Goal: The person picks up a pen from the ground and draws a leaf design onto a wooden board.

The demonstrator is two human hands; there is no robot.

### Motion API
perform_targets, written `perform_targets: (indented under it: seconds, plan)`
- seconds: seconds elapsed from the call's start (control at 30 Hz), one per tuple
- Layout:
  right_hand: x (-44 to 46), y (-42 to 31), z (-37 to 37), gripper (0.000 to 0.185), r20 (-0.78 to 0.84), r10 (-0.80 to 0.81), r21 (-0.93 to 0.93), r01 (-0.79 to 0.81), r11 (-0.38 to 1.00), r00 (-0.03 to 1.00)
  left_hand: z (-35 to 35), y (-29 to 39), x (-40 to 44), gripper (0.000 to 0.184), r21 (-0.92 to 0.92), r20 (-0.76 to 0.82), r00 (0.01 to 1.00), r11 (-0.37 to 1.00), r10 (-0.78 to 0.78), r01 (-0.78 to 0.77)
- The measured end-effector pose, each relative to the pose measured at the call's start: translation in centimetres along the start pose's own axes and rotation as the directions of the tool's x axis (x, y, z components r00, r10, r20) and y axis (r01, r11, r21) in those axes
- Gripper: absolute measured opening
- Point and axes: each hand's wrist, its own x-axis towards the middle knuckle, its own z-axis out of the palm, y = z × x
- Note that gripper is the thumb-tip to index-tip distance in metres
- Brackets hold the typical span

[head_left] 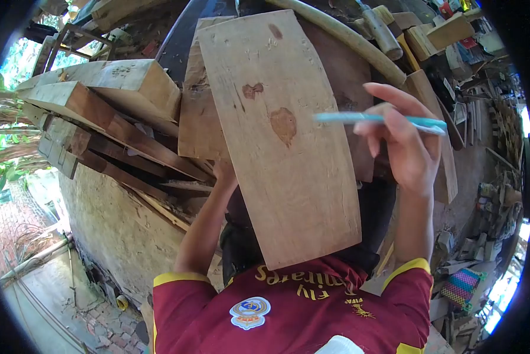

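Observation:
A wide wooden board [300, 183] with slightly curved sides and dark knots lies tilted in front of me, its near end close to my shirt. My left hand [223, 170] reaches to the board's left edge; its fingers are hidden behind the wood. Over the board's right side, my right hand [408, 144] pinches a slim light-blue pen [336, 117] between thumb and fingers. The pen is held nearly level, pointing left, and seems to be above the surface. Under the board's left edge shows another brown piece of wood [200, 124].
Thick wooden blocks [129, 82] are stacked at the left. A long curved pole [341, 35] runs behind the board, with a mallet-like wooden tool [383, 35] beside it. A plank [439, 141] leans at the right, near a woven colourful bag [462, 288] and scrap wood.

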Motion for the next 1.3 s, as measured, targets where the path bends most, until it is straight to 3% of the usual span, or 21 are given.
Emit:
perform_targets:
  seconds: [0.07, 0.17, 0.2, 0.3, 0.33, 0.43, 0.47, 0.77, 0.87, 1.03, 1.13, 1.3]
  plan:
    - [1.6, 0.2, 0.8, 0.014, 0.114, 0.032, -0.176, -0.011, 0.984, 0.993, 1.2, 0.6, 1.7, 0.032, -0.003, 0.009, 1.000, 1.000, 0.007, -0.007]
    - [3.4, 2.1, 1.0, 0.014, 0.334, -0.052, -0.205, 0.127, 0.971, 0.941, 2.4, 1.4, 3.5, 0.032, -0.004, 0.027, 1.000, 1.000, 0.001, -0.001]
    - [3.9, 2.5, 1.1, 0.011, 0.368, -0.038, -0.146, 0.098, 0.984, 0.929, 2.6, 1.6, 3.8, 0.032, -0.007, 0.032, 0.999, 1.000, -0.002, 0.002]
    - [4.8, 1.7, 2.1, 0.010, 0.382, 0.120, 0.007, -0.133, 0.991, 0.916, 2.5, 1.7, 4.4, 0.033, -0.015, 0.043, 0.999, 1.000, -0.016, 0.017]
    - [4.9, 1.6, 2.4, 0.018, 0.385, 0.136, -0.001, -0.147, 0.989, 0.913, 2.3, 1.7, 4.6, 0.033, -0.016, 0.049, 0.999, 1.000, -0.020, 0.021]
    - [5.3, 1.4, 2.7, 0.020, 0.340, 0.163, -0.195, -0.100, 0.976, 0.926, 2.2, 1.7, 5.2, 0.034, -0.019, 0.061, 0.998, 0.999, -0.027, 0.028]
    - [5.3, 2.1, 2.4, 0.013, 0.405, 0.067, -0.230, 0.031, 0.973, 0.912, 2.1, 1.7, 5.4, 0.034, -0.018, 0.064, 0.998, 0.999, -0.027, 0.028]
    - [5.4, 1.9, 3.0, 0.010, 0.352, 0.122, -0.453, 0.055, 0.890, 0.928, 2.3, 1.9, 6.9, 0.037, -0.039, 0.090, 0.996, 0.999, -0.024, 0.028]
    - [5.8, 1.9, 3.3, 0.009, 0.409, 0.084, -0.455, 0.123, 0.882, 0.909, 2.5, 2.2, 7.6, 0.037, -0.045, 0.103, 0.995, 0.999, -0.016, 0.021]
    - [7.1, 2.1, 3.9, 0.006, 0.293, 0.035, -0.470, 0.112, 0.876, 0.956, 2.4, 2.6, 8.7, 0.039, -0.031, 0.118, 0.993, 1.000, 0.003, 0.000]
    - [7.4, 2.1, 4.2, 0.006, 0.357, 0.003, -0.451, 0.170, 0.876, 0.934, 2.3, 2.5, 8.6, 0.040, -0.021, 0.128, 0.992, 1.000, -0.002, 0.004]
    - [8.1, 2.9, 4.8, 0.007, 0.310, 0.035, -0.410, 0.101, 0.906, 0.950, 2.1, 2.9, 8.7, 0.041, -0.001, 0.121, 0.993, 1.000, -0.013, 0.013]
